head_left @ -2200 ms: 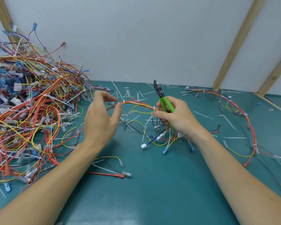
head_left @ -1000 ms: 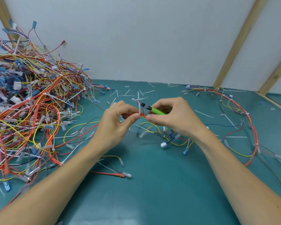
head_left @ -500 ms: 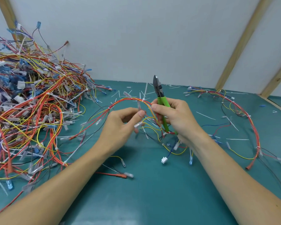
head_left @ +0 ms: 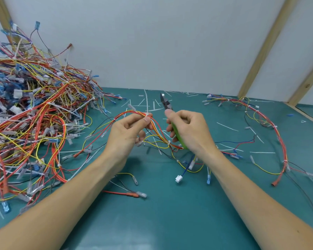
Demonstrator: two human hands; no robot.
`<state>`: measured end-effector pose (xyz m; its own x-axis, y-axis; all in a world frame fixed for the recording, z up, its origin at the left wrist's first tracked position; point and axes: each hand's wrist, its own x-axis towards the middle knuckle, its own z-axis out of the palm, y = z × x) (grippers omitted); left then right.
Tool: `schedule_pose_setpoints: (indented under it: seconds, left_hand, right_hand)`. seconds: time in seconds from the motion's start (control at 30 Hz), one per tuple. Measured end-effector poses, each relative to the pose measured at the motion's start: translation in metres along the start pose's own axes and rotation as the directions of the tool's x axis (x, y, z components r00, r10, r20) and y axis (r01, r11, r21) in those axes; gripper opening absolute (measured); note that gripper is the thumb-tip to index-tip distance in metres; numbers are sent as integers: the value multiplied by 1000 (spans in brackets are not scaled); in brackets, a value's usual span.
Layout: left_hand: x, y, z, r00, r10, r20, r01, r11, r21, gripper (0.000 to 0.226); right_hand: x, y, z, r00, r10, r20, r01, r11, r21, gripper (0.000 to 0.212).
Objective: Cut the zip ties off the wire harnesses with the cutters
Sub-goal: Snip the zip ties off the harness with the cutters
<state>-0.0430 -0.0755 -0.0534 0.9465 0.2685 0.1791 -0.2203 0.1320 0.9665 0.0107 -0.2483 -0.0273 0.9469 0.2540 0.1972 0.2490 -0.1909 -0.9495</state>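
My left hand (head_left: 126,132) pinches a wire harness (head_left: 157,131) of red, orange and yellow wires between thumb and fingers, right beside a white zip tie (head_left: 147,114). A second white zip tie (head_left: 169,142) binds the same bundle lower down, near my right palm. My right hand (head_left: 190,130) grips the green-handled cutters (head_left: 165,102), whose metal jaws point up and away, a little right of the held harness. The harness hangs down to white and blue connectors (head_left: 178,178) on the green mat (head_left: 170,213).
A big tangled heap of harnesses (head_left: 31,112) fills the left side. Another harness (head_left: 271,127) curves along the right. Several cut white zip tie pieces (head_left: 148,103) lie scattered behind the hands. A loose red lead (head_left: 124,193) lies near my left forearm. A wall stands behind.
The cutters swung from lying sideways at the bundle to pointing upward. My left hand shifted its pinch along the harness, and the bundle rose off the mat.
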Motion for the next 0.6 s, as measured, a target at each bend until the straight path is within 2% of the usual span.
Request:
schedule_pose_setpoints:
  seconds: [0.07, 0.17, 0.27, 0.37, 0.47, 0.6]
  left_hand:
    - [1, 0, -1, 999, -20, -33, 22, 999, 45, 16]
    - [1, -1, -3, 994, -67, -92, 76, 992, 102, 20]
    - [2, -1, -6, 988, -92, -120, 107, 986, 128, 19]
    - [1, 0, -6, 986, -73, -149, 96, 984, 149, 18]
    - [2, -1, -5, 981, -40, -192, 74, 982, 172, 17]
    - [2, -1, -5, 974, 24, -226, 18, 983, 182, 17]
  right_hand:
    - [1, -2, -7, 999, -38, -23, 39, 999, 15, 41]
    - [3, -4, -18, 995, -102, -17, 100, 992, -73, 43]
    - [6, -4, -22, 991, -125, 49, 133, 958, -253, 31]
    - [6, 0, -24, 974, -160, 160, 216, 864, -454, 14]
    - [4, -2, -26, 964, -183, 195, 262, 785, -562, 19]
    - [-1, -8, -24, 960, -247, 133, 273, 710, -649, 28]
